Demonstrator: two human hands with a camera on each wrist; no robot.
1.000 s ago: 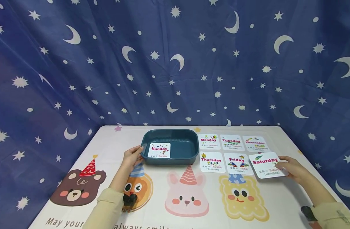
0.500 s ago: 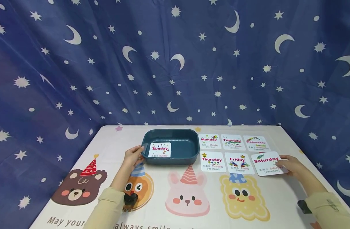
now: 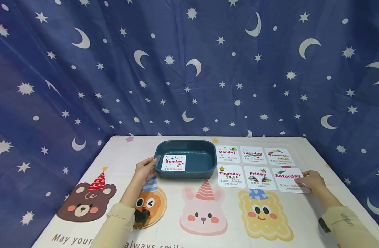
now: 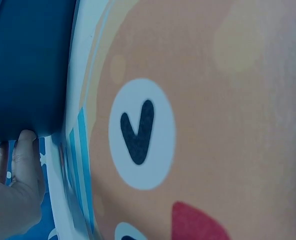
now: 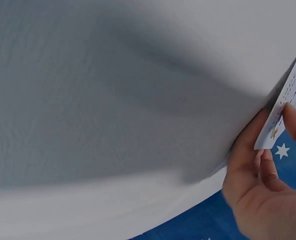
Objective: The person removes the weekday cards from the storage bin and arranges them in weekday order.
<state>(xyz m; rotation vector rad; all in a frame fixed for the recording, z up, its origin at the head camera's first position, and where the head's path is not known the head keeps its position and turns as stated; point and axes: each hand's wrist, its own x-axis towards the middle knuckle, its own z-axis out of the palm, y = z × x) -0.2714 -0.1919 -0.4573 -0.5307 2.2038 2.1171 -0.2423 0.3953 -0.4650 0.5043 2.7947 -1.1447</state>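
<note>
At the left end of a dark teal tray (image 3: 205, 174), my left hand (image 3: 144, 169) grips the rim, thumb on top; the left wrist view has its fingers against the tray's outer wall (image 4: 28, 70). A Sunday card (image 3: 174, 163) is inside the tray. My right hand (image 3: 315, 182) pinches the right edge of the Saturday card (image 3: 287, 179), thumb on the printed face and fingers beneath, as the right wrist view also shows. That card lies nearly level, just right of the Friday card (image 3: 260, 178).
Right of the tray, the Monday (image 3: 228, 154), Tuesday (image 3: 253, 155) and Wednesday (image 3: 280, 157) cards form the back row. The Thursday card (image 3: 231, 176) is beside Friday in front. A cartoon-printed cloth (image 3: 203, 213) covers the table; a starry blue curtain (image 3: 189, 69) hangs behind.
The Saturday card in my right hand has shifted slightly right and levelled down in line with the Friday card. My left hand keeps its hold on the tray.
</note>
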